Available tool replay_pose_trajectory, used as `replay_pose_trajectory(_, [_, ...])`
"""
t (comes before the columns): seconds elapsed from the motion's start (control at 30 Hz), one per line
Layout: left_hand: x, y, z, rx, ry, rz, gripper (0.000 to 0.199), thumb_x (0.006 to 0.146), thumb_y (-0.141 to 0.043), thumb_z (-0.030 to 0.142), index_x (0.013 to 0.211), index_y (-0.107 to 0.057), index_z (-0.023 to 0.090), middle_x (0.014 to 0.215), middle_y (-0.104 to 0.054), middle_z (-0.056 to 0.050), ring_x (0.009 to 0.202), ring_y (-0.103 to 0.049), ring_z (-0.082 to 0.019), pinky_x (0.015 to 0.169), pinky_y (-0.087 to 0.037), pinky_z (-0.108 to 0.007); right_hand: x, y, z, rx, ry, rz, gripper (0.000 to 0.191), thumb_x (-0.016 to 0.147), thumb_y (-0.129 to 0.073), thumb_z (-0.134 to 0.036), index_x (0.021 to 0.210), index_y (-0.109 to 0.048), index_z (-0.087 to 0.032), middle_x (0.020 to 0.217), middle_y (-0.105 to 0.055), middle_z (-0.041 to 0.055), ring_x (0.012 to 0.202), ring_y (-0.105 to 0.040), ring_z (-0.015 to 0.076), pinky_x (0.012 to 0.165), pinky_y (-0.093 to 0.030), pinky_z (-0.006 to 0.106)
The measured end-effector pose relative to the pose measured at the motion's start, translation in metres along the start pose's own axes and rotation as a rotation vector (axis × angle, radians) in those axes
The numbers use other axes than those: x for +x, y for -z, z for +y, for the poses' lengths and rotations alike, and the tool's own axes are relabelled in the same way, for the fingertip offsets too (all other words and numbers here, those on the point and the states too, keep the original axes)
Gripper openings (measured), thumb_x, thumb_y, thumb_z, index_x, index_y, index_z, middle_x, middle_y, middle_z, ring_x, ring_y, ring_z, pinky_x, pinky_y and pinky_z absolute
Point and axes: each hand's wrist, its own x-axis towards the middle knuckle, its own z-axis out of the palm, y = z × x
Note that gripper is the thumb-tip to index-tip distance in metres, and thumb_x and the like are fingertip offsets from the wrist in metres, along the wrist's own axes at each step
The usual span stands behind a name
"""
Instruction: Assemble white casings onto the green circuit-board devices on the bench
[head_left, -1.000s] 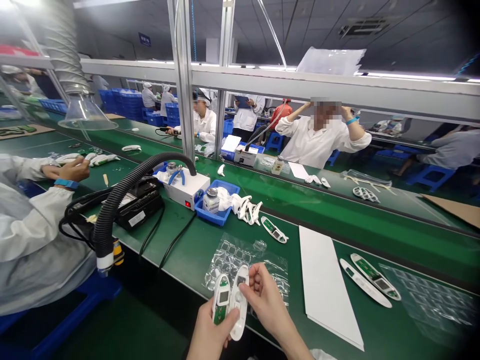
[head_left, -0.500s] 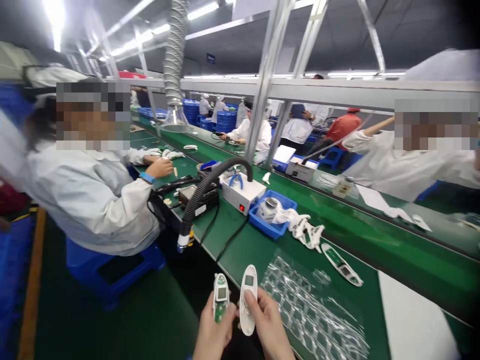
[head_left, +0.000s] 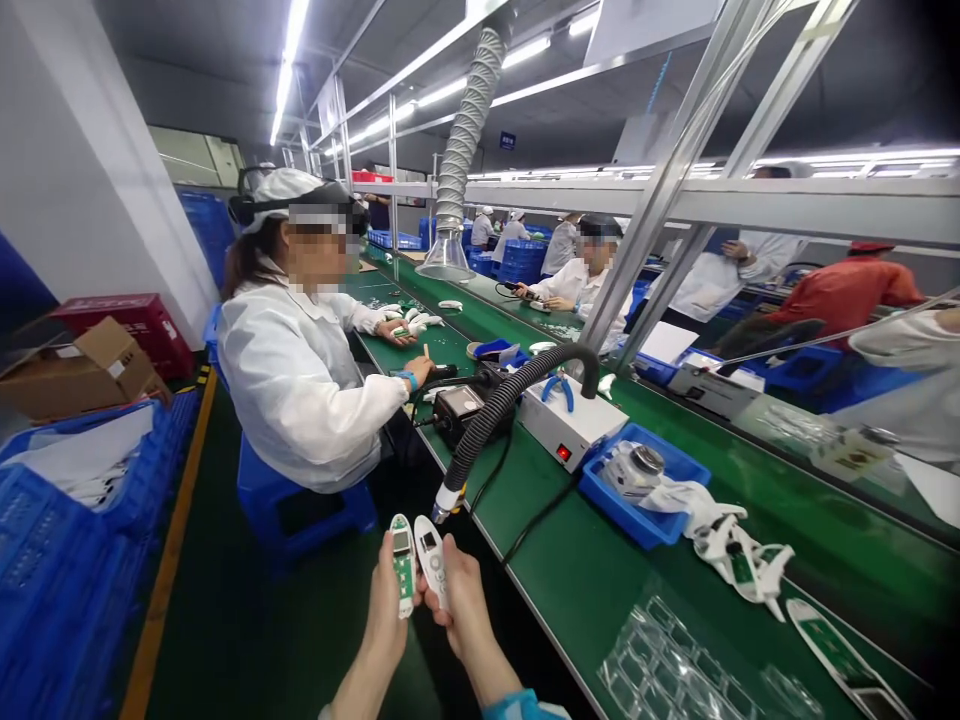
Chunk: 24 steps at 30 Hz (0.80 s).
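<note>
Gripping a shell with a green board [head_left: 403,568], the left hand [head_left: 386,598] curls closed beside the right hand [head_left: 459,590], closed around a white cover [head_left: 431,562]. On the bench [head_left: 545,575], a blue tray [head_left: 645,520] contains a metal-capped jar [head_left: 634,466] and white cloth [head_left: 670,496].

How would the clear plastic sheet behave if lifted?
The clear plastic sheet lets the green bench show through, so it is probably thin and light for its size. Its uneven, wrinkled-looking surface suggests it would flex rather than stay stiff.
</note>
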Motion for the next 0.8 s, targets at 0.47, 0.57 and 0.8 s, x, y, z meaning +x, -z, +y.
replay_pose_trajectory(0.47, [-0.005, 0.012, 0.012, -0.009, -0.060, 0.043, 0.049, 0.078, -0.052, 0.066, 0.073, -0.057, 0.017, 0.046, -0.052, 0.005, 0.039, -0.048, -0.009, 0.037, -0.031, -0.018, -0.005, -0.022, -0.001, -0.009, -0.008, -0.032, 0.058, 0.069, -0.056, -0.072, 0.066, -0.059, -0.014, 0.042, -0.057, 0.0013, 0.026, -0.040, 0.0061, 0.025, -0.013, 0.015])
replay_pose_trajectory(0.57, [-0.009, 0.003, 0.008, 0.025, -0.038, -0.013, 0.050, 0.078, -0.052, 0.066, 0.071, -0.058, 0.017, 0.045, -0.051, 0.005, 0.038, -0.045, -0.009, 0.037, -0.030, -0.018, -0.010, -0.009, -0.002, -0.011, 0.008, -0.008, 0.061, 0.068, -0.057, -0.074, 0.071, -0.061, -0.014, 0.041, -0.057, 0.0007, 0.026, -0.038, 0.0054, 0.025, -0.012, 0.014])
replay_pose_trajectory(0.8, [-0.010, -0.022, -0.004, 0.116, 0.036, -0.171, 0.053, 0.075, -0.055, 0.067, 0.060, -0.055, 0.016, 0.044, -0.047, 0.004, 0.037, -0.040, -0.008, 0.035, -0.026, -0.018, -0.043, 0.036, -0.007, 0.105, 0.006, 0.036, 0.062, 0.066, -0.062, -0.072, 0.078, -0.065, -0.012, 0.047, -0.059, 0.0013, 0.028, -0.041, 0.0060, 0.025, -0.018, 0.015])
